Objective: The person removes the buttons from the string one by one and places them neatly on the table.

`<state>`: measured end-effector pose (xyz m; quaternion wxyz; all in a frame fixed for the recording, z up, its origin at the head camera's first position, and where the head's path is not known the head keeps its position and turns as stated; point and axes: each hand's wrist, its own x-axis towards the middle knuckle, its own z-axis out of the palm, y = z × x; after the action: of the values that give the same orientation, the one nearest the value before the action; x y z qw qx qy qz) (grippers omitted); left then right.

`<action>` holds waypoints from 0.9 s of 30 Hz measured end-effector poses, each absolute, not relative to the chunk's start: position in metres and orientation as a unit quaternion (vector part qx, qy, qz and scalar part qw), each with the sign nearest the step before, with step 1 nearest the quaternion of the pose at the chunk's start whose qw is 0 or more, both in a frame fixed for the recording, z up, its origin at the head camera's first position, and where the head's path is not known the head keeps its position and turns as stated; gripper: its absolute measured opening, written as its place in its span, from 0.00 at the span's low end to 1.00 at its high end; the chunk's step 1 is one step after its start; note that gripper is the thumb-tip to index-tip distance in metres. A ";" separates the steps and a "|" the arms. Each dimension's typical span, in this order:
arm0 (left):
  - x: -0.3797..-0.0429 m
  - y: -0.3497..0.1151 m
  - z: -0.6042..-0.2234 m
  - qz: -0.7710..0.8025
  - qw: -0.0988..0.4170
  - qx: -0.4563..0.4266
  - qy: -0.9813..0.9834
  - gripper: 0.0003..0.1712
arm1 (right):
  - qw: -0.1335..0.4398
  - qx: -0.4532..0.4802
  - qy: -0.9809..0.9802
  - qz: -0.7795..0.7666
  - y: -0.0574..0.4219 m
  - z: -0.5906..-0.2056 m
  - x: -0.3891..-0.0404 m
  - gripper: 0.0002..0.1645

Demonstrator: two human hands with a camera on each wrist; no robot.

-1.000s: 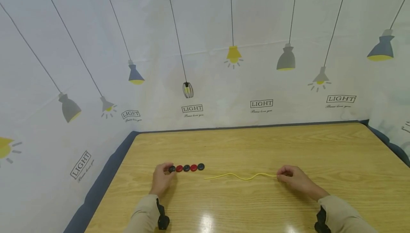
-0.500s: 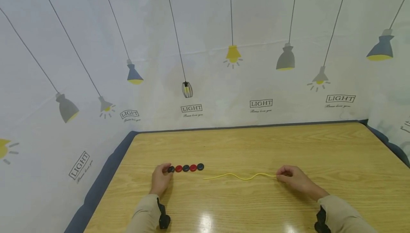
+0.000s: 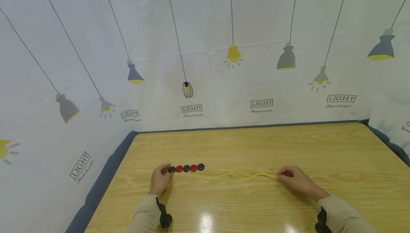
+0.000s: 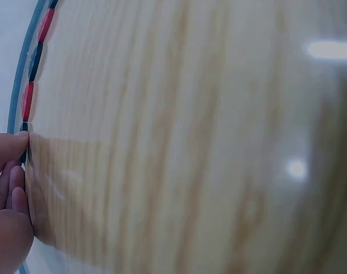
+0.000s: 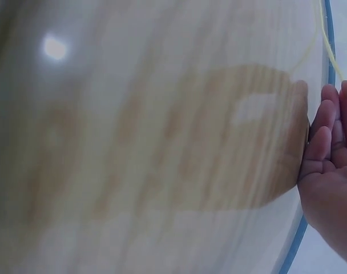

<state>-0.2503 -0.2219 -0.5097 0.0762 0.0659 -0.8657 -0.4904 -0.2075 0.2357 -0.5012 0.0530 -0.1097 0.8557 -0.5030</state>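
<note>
My left hand (image 3: 161, 180) is at the left end of a row of several small round discs, black and red by turns. Its thumb and fingers pinch the leftmost black disc (image 3: 172, 169); in the left wrist view the hand partly covers that disc. A red disc (image 3: 179, 169) lies beside it, and another black disc (image 3: 201, 167) ends the row on the right. On the right, my right hand (image 3: 298, 180) pinches the right end of a yellow string (image 3: 246, 179) between thumb and finger. The string runs left in gentle waves, its loose end short of the discs.
The wooden table (image 3: 243, 208) has a dark blue border and light glare near the front. A pale wall covering (image 3: 217, 76) printed with hanging lamps surrounds its back and sides. Both sleeved wrists carry black straps; the left strap (image 3: 164, 215) hangs over the table.
Little differs: both hands hold their places, the left on the end disc and the right on the string's end. The whole view has shifted very slightly.
</note>
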 end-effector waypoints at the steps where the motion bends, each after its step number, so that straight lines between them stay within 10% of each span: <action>1: -0.250 -0.222 -0.509 -0.492 0.076 0.065 -0.865 0.20 | 0.052 -0.110 0.856 -0.502 0.236 -0.501 -0.207 0.09; 27: -0.252 -0.219 -0.500 -0.540 0.097 0.081 -0.832 0.21 | -0.008 -0.067 0.909 -0.411 0.258 -0.496 -0.208 0.08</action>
<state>-0.2522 -0.2188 -0.4998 0.0972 0.0814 -0.8319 -0.5403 -0.2081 0.2582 -0.4964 -0.0081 -0.0668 0.9091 -0.4111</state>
